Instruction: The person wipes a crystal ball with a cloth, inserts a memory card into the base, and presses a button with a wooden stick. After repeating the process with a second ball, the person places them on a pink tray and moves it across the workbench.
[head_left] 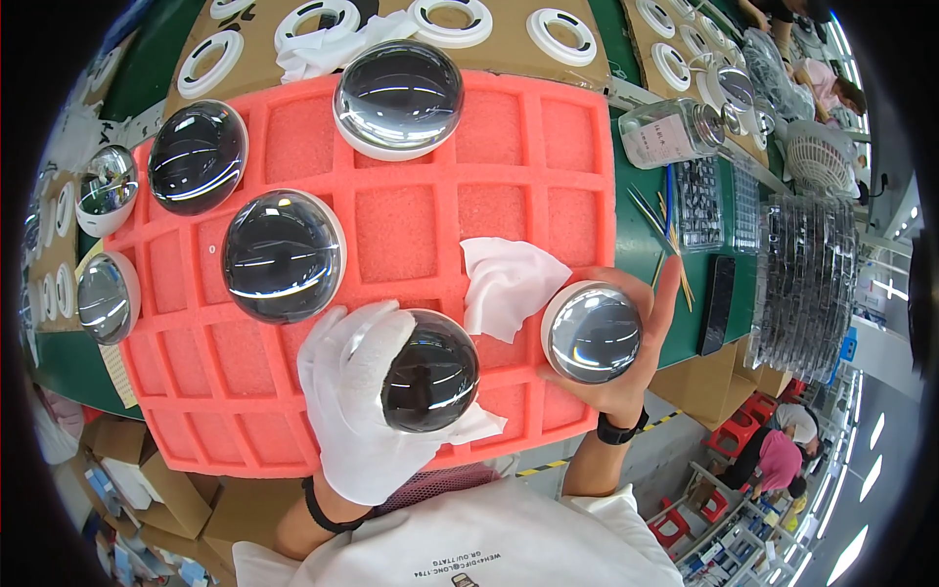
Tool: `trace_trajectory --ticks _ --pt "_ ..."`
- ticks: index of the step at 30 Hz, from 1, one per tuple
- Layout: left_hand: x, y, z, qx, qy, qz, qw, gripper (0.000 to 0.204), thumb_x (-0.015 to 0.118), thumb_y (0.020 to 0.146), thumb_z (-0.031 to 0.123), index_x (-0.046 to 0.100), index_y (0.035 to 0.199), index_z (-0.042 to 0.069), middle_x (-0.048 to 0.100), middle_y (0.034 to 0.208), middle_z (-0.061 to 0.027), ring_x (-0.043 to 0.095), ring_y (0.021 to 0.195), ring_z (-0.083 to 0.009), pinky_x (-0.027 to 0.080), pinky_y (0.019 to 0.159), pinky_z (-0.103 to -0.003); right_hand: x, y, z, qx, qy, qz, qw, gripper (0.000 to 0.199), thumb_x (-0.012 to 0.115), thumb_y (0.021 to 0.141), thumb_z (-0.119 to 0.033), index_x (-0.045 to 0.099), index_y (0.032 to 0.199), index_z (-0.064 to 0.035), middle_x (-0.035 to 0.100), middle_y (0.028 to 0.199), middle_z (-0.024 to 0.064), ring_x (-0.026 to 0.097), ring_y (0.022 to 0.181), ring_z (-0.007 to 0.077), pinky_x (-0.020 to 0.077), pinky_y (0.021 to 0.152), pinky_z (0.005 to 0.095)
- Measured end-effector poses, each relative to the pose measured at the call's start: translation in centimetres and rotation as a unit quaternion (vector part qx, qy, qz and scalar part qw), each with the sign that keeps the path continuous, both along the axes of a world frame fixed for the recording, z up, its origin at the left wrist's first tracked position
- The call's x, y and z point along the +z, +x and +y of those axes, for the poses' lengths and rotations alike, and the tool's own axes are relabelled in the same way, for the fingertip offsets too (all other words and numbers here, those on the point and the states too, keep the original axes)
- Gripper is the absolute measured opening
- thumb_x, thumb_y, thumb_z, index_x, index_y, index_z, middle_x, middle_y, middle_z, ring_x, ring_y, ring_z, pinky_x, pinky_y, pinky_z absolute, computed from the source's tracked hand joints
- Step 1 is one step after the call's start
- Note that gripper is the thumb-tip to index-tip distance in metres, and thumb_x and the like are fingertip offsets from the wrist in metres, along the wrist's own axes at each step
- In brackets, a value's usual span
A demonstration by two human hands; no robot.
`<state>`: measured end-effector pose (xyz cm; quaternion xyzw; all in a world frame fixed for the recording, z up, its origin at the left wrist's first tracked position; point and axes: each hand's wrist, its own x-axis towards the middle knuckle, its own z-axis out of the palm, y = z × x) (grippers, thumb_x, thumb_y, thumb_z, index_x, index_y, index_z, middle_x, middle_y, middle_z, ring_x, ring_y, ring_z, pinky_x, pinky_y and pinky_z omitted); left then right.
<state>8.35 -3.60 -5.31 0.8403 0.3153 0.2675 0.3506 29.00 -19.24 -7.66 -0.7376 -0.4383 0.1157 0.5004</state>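
My left hand [342, 391], in a white glove, is wrapped round a dark glossy dome [430, 377] with a pale rim, above the near side of the pink foam tray [396, 174]. A bit of white cloth [477, 425] pokes out beneath that dome. My bare right hand [626, 391] grips a clear, shiny dome [593, 333] with a white ring, by the tray's right edge; its index finger points away. Between the two domes a crumpled white wiping cloth [514, 284] lies on the tray. Another dark dome [282, 256] rests just beyond my left hand.
More domes [398, 98] sit on the tray's far and left parts. White rings [560, 37] lie on cardboard behind. To the right are a clear jar [670, 134], thin sticks [675, 235], a black phone [717, 305] and stacked clear trays [804, 284]. Other people work at far right.
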Motion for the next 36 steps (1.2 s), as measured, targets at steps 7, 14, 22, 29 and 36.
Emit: trace_trajectory --ticks 7,14,22,29,36 --pt "-0.1 -0.1 -0.1 0.005 -0.002 0.005 1.000 0.079 0.094 0.062 0.027 0.056 0.129 0.010 0.061 0.125 -0.0133 0.055 0.114 -0.0383 0.041 0.101 -0.051 0.0 -0.1 0.0 0.004 -0.005 -0.008 1.000 0.153 0.102 0.052 -0.032 0.000 0.162 -0.0041 0.062 0.124 0.0173 0.066 0.109 0.0256 0.0546 0.094 0.0391" --pt "-0.1 -0.1 -0.1 0.010 -0.010 0.001 1.000 0.081 0.096 0.060 0.034 0.057 0.128 0.010 0.061 0.124 -0.0134 0.054 0.114 -0.0403 0.041 0.100 -0.052 0.8 0.1 0.1 0.051 0.001 -0.009 0.999 0.148 0.100 0.055 -0.012 -0.002 0.162 -0.0062 0.057 0.131 0.0187 0.064 0.112 0.0274 0.0565 0.094 0.0395" --pt "0.9 0.3 0.9 -0.053 -0.048 0.015 0.997 0.090 0.097 0.054 0.018 0.053 0.130 0.002 0.058 0.122 -0.0187 0.055 0.113 -0.0398 0.044 0.098 -0.048 0.4 0.4 -0.2 0.044 0.027 0.053 0.997 0.148 0.101 0.057 -0.034 0.001 0.163 -0.0054 0.056 0.133 0.0215 0.059 0.118 0.0299 0.0494 0.099 0.0411" --pt "5.5 0.6 2.0 -0.135 -0.023 0.104 0.985 0.089 0.088 0.064 0.031 0.048 0.139 0.005 0.052 0.113 -0.0167 0.055 0.100 -0.0367 0.046 0.087 -0.047 3.8 -0.6 -1.9 -0.039 -0.056 0.099 0.993 0.145 0.100 0.058 -0.033 0.003 0.162 -0.0041 0.053 0.138 0.0199 0.056 0.124 0.0303 0.0480 0.102 0.0423" --pt "6.6 1.1 0.5 -0.109 0.049 0.275 0.954 0.085 0.089 0.063 0.032 0.046 0.133 0.011 0.050 0.110 -0.0130 0.057 0.097 -0.0301 0.049 0.072 -0.042 6.0 -1.2 -0.5 0.017 -0.131 -0.023 0.991 0.130 0.097 0.060 -0.024 0.017 0.160 -0.0024 0.060 0.129 0.0169 0.059 0.117 0.0295 0.0463 0.102 0.0434"
